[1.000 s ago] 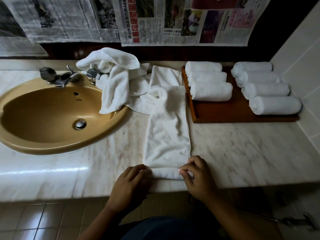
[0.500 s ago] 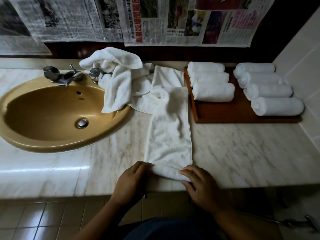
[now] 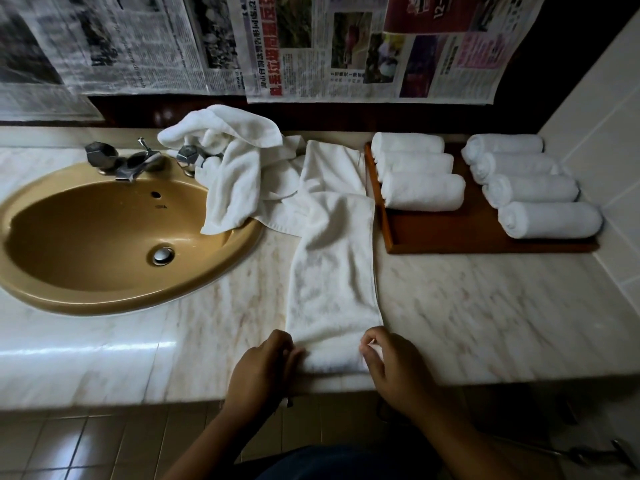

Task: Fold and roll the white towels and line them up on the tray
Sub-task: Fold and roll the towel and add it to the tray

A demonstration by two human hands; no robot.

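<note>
Countertop [image 3: 485, 323], pale veined marble: every item below is borne on it. The surface is polished, so cloth is judged likely to slide if it is pushed rather than rolled.

Sink [image 3: 69, 296], ochre basin, is set into the left of the countertop.

Tray [image 3: 450, 237], dark wood, is placed at the right rear beside the tiled wall. Bare wood is seen at the front of its left half.

Folded towel [image 3: 332, 271], white terry, is laid as a long narrow strip between sink and tray, running from the rear down to the near edge. Its near end is turned over into the start of a roll.
- Handling, as judged: light, soft and limp, with no stiffness of its own; thick pile, neither slippery nor fragile.
- Hold is best taken at the two ends of the rolled part, with even pressure on both sides, so that the roll is not skewed. A slack roll is expected to spring open.

Loose towels [image 3: 239, 174], white, are heaped behind the strip, with one fold draped over the sink rim.

Rolled towels, seven, are lined up on the tray: three in the left column [image 3: 422, 192], four in the right column [image 3: 550, 220].

Left hand [image 3: 263, 368]: its fingers are curled onto the left end of the rolled part.

Right hand [image 3: 391, 365]: the right end is pinched between thumb and fingers.
</note>
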